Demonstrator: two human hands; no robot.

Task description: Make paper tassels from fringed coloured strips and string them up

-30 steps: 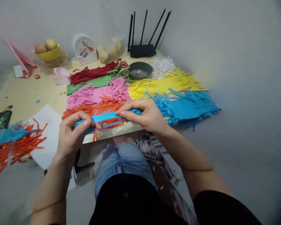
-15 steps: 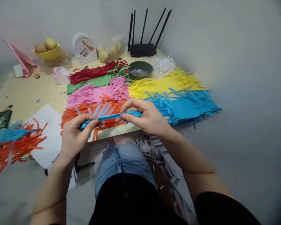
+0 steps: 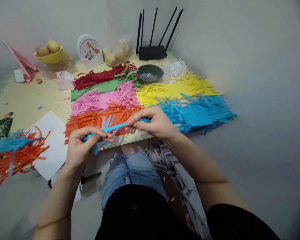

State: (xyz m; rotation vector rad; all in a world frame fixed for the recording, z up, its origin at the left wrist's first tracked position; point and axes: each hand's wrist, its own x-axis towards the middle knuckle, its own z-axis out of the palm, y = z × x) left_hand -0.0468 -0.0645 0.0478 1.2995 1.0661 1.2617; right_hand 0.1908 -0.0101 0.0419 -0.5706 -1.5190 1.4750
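Note:
A twisted strip of blue tissue paper (image 3: 116,126) stretches between my two hands above the table's front edge. My left hand (image 3: 86,140) pinches its left end, where loose blue paper hangs below the fingers. Its right part is gripped by my right hand (image 3: 151,123), with a bit of blue showing past the thumb. Under the strip lies fringed orange tissue paper (image 3: 95,118), with some pale blue strips on it. To the right of my right hand is a stack of fringed blue tissue paper (image 3: 197,115).
Fringed pink (image 3: 107,98), green (image 3: 95,90), red (image 3: 102,76) and yellow tissue paper (image 3: 170,91) lie further back. Beyond are a dark bowl (image 3: 150,78), a black router (image 3: 152,52) and a yellow fruit bowl (image 3: 50,59). An orange and blue tassel (image 3: 22,150) lies at left.
The middle of the blue paper is now narrower and more tightly twisted. My right hand has shifted slightly left and down, and loose paper has appeared below my left hand.

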